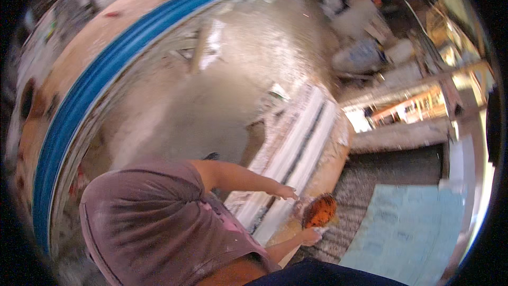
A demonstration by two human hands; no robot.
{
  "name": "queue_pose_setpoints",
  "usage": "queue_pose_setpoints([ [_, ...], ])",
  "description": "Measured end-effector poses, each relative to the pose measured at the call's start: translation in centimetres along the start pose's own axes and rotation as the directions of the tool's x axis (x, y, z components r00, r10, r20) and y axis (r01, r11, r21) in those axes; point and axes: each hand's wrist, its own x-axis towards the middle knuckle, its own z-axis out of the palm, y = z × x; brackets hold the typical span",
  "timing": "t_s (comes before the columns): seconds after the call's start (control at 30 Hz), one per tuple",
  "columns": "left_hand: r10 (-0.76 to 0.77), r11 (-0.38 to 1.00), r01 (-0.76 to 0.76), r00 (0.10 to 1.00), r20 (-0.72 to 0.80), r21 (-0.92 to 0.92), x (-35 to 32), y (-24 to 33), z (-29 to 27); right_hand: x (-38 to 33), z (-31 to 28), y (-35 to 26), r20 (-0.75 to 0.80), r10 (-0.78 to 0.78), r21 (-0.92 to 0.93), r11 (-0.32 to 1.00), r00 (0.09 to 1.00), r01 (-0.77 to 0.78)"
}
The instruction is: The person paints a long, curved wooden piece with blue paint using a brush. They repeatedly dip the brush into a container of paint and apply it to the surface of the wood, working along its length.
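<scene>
My left hand [286, 192] is stretched over a long, white grooved strip [293, 161], its fingers extended and apart from the bowl. An orange, dark-specked shallow bowl [321, 211] is tilted just beyond the strip's tan edge. At the bowl's near rim, my right hand [311, 236] appears closed on it, with a whitish patch by the fingers; blur hides the exact grip. The white strip lies on a tan board [323, 177] and has a dark line along its groove. My mauve shirt [153, 217] fills the lower left.
A long blue moulded strip [95, 90] curves along a tan bench at left. Grey floor [211, 111] lies between the strips. Light-blue sheet [405, 228] is at lower right, below a timber frame [402, 137]. Sacks [360, 55] and clutter are heaped at far right.
</scene>
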Motion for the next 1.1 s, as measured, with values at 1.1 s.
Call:
queue_pose_setpoints([
  [1.1, -0.243, 0.948, 0.063, -0.487, 0.839, 0.311, -74.9, 26.8, 68.2, -119.6, -45.9, 24.3, -0.826, 0.216, 0.447, -0.31, -0.52, -0.839],
])
